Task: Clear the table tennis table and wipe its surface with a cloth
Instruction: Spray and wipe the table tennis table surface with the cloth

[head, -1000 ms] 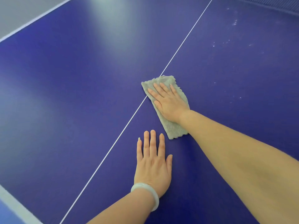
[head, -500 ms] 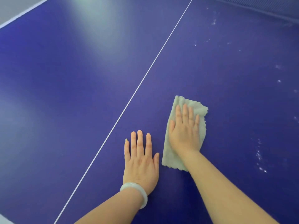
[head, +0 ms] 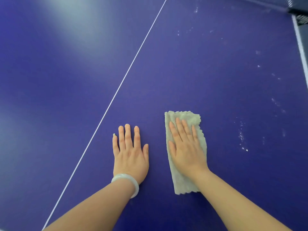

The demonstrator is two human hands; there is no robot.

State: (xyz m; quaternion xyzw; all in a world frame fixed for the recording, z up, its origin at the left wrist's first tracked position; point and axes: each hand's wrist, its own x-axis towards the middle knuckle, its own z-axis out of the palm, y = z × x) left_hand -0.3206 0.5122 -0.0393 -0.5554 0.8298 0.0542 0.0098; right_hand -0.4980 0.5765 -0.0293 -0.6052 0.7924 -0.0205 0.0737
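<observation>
A folded pale grey-green cloth lies flat on the blue table tennis table. My right hand presses on it with straight fingers spread over its middle. My left hand rests flat on the bare table a short way left of the cloth, fingers straight, with a pale bangle on the wrist. The cloth's near end sticks out beside my right wrist.
The white centre line runs diagonally to the left of both hands. White specks and smears dot the surface right of the cloth and further back. The table's white right edge and the net end show at the top right.
My right hand has slid the cloth from the centre line back toward me and to the right. My left hand has stayed flat on the table.
</observation>
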